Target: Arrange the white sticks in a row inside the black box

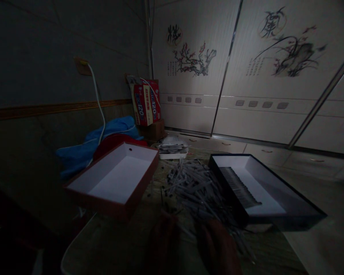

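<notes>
Dim light darkens both hands at the bottom of the head view. My left hand [164, 233] is low over the table, its fingers drawn together near some thin dark pieces; what it holds is hard to make out. My right hand [216, 242] is beside it, at the near edge of a pile of thin translucent sticks or tubes [192, 187]; its grip is too dark to read. Right of the pile, a dark-rimmed box [286, 219] holds a neat row of similar pieces [240, 187] along its left side.
A red-brown box [103, 202] with a bare white inside sits at the left. Behind the pile is a white tray [173, 156] with more pieces. Farther back are blue cloth [83, 152], a red carton [146, 103], a white cable [99, 99] and sliding cabinet doors [189, 110].
</notes>
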Demonstrator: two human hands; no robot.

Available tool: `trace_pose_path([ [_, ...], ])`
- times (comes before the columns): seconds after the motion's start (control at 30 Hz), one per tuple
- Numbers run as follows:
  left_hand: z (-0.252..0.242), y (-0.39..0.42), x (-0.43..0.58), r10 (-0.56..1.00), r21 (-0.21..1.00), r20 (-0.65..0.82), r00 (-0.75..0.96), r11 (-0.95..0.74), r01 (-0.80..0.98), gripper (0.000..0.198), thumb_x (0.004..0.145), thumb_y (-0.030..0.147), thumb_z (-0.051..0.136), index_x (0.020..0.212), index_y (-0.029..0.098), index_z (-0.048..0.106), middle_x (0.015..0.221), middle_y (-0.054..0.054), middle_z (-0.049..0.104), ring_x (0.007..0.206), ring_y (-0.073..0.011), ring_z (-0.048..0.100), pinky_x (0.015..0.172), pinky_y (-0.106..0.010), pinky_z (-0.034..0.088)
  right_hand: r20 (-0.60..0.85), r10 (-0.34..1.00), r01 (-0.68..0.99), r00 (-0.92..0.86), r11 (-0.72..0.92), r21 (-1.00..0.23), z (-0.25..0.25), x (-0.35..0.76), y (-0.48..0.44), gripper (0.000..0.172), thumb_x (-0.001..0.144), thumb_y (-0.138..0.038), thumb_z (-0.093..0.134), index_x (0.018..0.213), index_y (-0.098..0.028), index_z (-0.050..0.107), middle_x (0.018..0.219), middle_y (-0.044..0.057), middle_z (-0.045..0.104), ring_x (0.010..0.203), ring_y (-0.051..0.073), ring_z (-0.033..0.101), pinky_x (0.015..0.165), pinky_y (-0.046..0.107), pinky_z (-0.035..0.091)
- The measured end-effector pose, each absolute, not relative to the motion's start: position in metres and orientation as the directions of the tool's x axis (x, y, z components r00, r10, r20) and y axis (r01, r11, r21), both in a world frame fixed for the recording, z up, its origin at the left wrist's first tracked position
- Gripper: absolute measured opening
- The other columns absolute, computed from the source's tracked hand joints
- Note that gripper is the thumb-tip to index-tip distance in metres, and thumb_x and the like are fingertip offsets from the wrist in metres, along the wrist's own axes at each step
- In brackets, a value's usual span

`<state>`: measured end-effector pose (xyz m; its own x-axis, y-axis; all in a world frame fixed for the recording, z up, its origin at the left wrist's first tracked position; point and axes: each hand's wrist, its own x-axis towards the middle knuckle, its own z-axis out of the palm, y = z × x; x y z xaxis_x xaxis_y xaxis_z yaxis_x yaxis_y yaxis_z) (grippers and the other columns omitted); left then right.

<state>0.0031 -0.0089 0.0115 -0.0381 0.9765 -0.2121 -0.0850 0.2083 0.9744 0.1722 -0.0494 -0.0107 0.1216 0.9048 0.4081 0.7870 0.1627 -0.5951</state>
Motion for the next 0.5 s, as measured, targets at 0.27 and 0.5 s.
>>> trace_pose_path([
  [0.27,-0.003,-0.002,-0.004,0.954,0.952,-0.287,-0.090,0.273,-0.142,0.035,0.074,0.039,0.056,0.096,0.013,0.060,0.103,-0.010,0.066,0.102,-0.0235,0.058,0.095,-0.037,0.041,0.210,0.974,0.994,0.088,-0.072,-0.085,-0.022,0.166,-0.057,0.030,0.076,-0.005,0.050,0.091,-0.026,0.066,0.086,0.007,0.067,0.079,0.024,0.063,0.069,0.032,0.045],
  [0.5,0.008,-0.006,-0.005,0.973,0.963,-0.222,-0.059,0.209,-0.168,0.030,0.078,0.043,0.053,0.083,0.015,0.063,0.082,-0.005,0.067,0.083,-0.0203,0.061,0.079,-0.033,0.048,0.249,0.964,0.993,0.092,-0.107,0.048,-0.033,0.168,-0.056,0.032,0.075,-0.004,0.049,0.096,-0.022,0.066,0.094,0.010,0.067,0.082,0.025,0.064,0.070,0.033,0.046],
])
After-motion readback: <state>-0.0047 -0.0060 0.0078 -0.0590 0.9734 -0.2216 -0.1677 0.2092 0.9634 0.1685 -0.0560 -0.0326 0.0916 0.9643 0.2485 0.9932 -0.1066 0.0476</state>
